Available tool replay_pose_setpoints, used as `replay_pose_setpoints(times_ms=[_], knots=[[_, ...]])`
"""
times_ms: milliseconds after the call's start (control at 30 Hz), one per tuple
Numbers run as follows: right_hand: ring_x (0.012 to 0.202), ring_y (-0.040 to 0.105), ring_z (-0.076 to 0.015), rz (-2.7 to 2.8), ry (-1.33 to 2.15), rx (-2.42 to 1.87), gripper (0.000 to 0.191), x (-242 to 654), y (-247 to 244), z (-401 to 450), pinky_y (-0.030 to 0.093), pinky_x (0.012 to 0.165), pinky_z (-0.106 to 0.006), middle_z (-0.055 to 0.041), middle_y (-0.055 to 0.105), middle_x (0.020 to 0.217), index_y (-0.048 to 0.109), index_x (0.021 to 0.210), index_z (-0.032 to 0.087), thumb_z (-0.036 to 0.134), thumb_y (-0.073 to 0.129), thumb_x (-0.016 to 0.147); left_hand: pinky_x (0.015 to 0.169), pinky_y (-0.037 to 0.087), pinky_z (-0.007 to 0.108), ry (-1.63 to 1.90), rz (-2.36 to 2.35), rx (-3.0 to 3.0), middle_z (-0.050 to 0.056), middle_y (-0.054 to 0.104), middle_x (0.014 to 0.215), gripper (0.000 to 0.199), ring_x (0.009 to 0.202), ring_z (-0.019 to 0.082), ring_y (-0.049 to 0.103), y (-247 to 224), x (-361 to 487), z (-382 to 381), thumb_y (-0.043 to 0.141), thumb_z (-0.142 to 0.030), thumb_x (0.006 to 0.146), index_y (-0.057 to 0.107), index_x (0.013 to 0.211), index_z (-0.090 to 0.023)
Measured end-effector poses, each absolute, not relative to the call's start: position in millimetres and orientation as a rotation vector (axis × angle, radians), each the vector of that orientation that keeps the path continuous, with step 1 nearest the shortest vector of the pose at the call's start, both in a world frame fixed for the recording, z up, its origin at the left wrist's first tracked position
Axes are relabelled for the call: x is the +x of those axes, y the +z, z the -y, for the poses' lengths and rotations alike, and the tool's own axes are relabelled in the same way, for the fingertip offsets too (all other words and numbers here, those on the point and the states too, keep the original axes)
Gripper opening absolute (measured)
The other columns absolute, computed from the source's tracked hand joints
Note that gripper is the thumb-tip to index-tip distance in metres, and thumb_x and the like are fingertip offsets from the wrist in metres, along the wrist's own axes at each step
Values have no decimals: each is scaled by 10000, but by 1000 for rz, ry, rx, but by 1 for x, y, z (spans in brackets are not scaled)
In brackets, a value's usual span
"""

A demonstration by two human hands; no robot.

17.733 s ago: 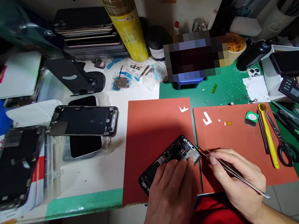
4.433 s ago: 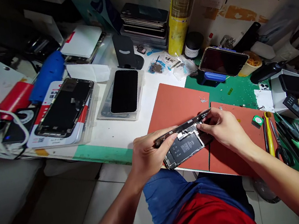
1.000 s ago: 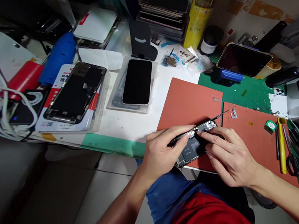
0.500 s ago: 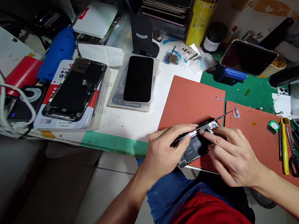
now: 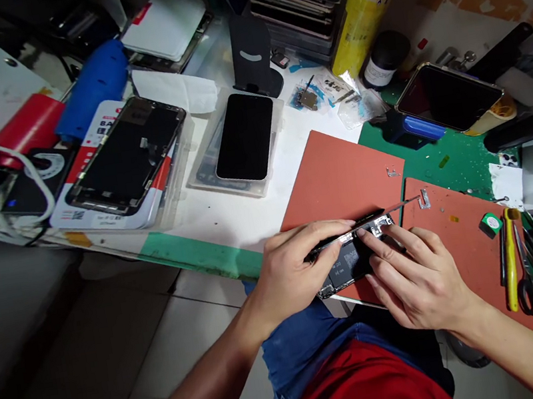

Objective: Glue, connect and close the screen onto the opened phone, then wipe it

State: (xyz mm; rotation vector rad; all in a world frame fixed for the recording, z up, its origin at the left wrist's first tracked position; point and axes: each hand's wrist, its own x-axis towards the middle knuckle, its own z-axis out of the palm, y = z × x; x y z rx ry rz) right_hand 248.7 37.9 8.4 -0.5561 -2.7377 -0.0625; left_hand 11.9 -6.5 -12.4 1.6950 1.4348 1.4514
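Observation:
An opened phone (image 5: 345,268) lies over the front edge of a reddish-brown mat, its battery and inner parts exposed. My left hand (image 5: 293,266) is closed on its left side, fingers along the raised thin panel and thumb on the inner edge. My right hand (image 5: 417,270) bends over the right part, one fingertip pressed on the inside near the top edge and another finger at the right end. A thin dark strip (image 5: 403,203) sticks out to the right past the phone; I cannot tell what it is. Beyond its tip lies a small metal bracket (image 5: 423,199).
To the right are a yellow-handled tool (image 5: 509,269), scissors (image 5: 529,293) and several tweezers-like tools. A black-screened phone (image 5: 245,137) rests on a clear case at the back. Left of it lies a loose phone screen (image 5: 131,157). A yellow can (image 5: 359,16) stands behind.
The view has shifted slightly. My right fingers have moved a little over the phone's inside, while my left hand keeps the same hold.

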Motion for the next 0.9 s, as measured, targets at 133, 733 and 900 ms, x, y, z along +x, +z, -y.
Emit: replay_pose_setpoints(times_ms=[133, 733, 900], knots=[[1175, 700, -359, 2716, -27, -546, 89, 249, 8, -33, 480, 944, -488, -166, 745, 1416, 716, 940, 154, 229, 671, 957, 995, 633, 189, 1454, -1436, 1713, -18, 861, 1163, 279, 1027, 114, 831, -12, 12, 6, 720, -38, 968, 770, 1162, -232], [1219, 627, -389, 2702, 280, -576, 92, 250, 12, -44, 489, 921, -498, -191, 743, 1393, 687, 1007, 120, 96, 615, 956, 1009, 604, 147, 1455, -1433, 1693, -11, 862, 1155, 274, 1041, 92, 823, -13, 12, 7, 723, -14, 956, 774, 1142, -209], [1202, 623, -377, 2699, 289, -573, 97, 249, 11, -45, 484, 916, -492, -194, 751, 1367, 676, 1000, 123, 76, 607, 951, 993, 621, 167, 1456, -1420, 1681, -8, 862, 1147, 277, 1037, 104, 826, -13, 11, 7, 720, -13, 956, 771, 1141, -213]])
